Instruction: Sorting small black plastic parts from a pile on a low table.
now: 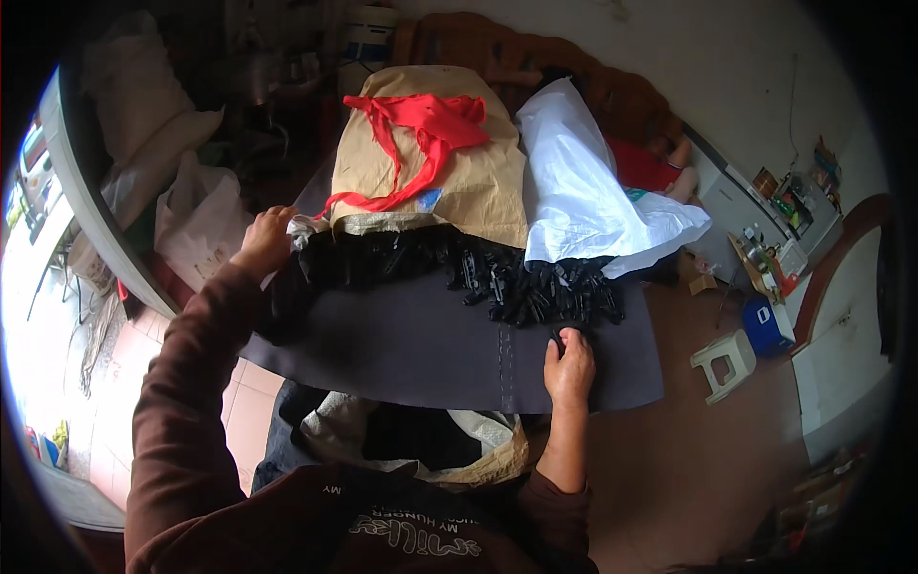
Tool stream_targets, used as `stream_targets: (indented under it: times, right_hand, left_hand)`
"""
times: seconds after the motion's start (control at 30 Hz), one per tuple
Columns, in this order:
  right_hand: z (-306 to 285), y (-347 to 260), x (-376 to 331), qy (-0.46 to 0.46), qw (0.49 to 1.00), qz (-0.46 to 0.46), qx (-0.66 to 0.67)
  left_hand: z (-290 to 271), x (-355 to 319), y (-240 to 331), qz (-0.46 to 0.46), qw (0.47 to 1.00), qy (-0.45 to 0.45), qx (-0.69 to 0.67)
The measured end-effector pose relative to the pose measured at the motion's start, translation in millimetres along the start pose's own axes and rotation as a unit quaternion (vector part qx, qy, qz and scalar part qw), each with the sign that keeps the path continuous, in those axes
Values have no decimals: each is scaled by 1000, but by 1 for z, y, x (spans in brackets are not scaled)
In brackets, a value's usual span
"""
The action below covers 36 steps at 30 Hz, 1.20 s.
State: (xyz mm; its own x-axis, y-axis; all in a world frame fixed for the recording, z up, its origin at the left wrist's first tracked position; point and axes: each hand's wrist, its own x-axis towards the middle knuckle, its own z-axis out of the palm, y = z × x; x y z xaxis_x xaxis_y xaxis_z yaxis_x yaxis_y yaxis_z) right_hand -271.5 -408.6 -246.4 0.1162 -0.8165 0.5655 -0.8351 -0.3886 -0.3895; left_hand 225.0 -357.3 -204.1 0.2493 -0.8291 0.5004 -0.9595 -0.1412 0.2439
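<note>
A brown woven sack (430, 163) lies on the dark grey tabletop (430, 335), its mouth toward me. Many small black plastic parts (497, 287) spill from under its near edge. My left hand (266, 241) is closed on the sack's bunched whitish left corner. At the table's near right, my right hand (571, 368) has its fingers curled together just below the black parts; what they hold, if anything, is hidden. A red cloth strip (430, 129) lies across the sack. Beside it, a white plastic bag (579, 191) covers part of the pile.
Below the table's near edge an open sack (502, 459) has a dark inside. Pale bags (196, 206) stand at the left. A person in red (645, 167) is by a wooden bench at the back. A white stool (724, 366) and a blue container (768, 327) stand right.
</note>
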Motion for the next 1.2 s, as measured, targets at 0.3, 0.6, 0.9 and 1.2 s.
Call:
stream_targets:
  times: [0.3, 0.6, 0.9, 1.2]
  right_hand:
    - [0, 3, 6, 47, 999, -3, -26]
    - [-21, -85, -17, -124, 882, -83, 446]
    - [-25, -68, -31, -129, 805, -16, 579]
    - [-27, -62, -29, -221, 796, -110, 553]
  left_hand:
    - [-24, 39, -9, 173, 940, 276, 104]
    - [-29, -83, 189, -39, 764, -117, -633]
    - [7, -112, 244, -92, 446, -266, -850]
    - [4, -114, 240, 92, 546, -641, -532]
